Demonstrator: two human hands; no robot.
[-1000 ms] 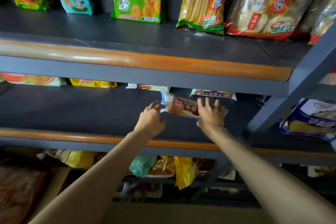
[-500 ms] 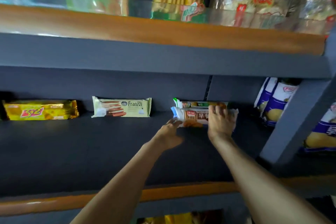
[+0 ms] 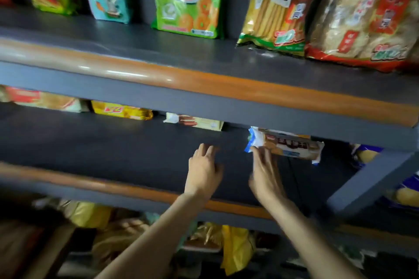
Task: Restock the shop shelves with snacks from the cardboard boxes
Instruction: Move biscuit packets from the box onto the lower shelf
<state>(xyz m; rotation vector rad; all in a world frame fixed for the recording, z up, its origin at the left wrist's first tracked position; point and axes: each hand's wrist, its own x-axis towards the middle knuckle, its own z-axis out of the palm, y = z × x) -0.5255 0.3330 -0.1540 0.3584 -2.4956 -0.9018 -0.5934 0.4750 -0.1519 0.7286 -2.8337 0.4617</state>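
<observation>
Here: placing step on the middle shelf [image 3: 113, 142]. Biscuit packet [image 3: 288, 146] lies at right-centre of frame, partly under the upper shelf edge. Right hand [image 3: 265, 174], fingers straight, touches its left end; left hand [image 3: 204, 172] relaxed, holding nothing, beside it. Next, likely: nudge packet square, then fetch more stock

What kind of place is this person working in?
Most likely a small shop's snack aisle. Branded snack bags stand in a row on grey shelves with wooden edging, and biscuit packets lie along the back of the shelf below.
</observation>
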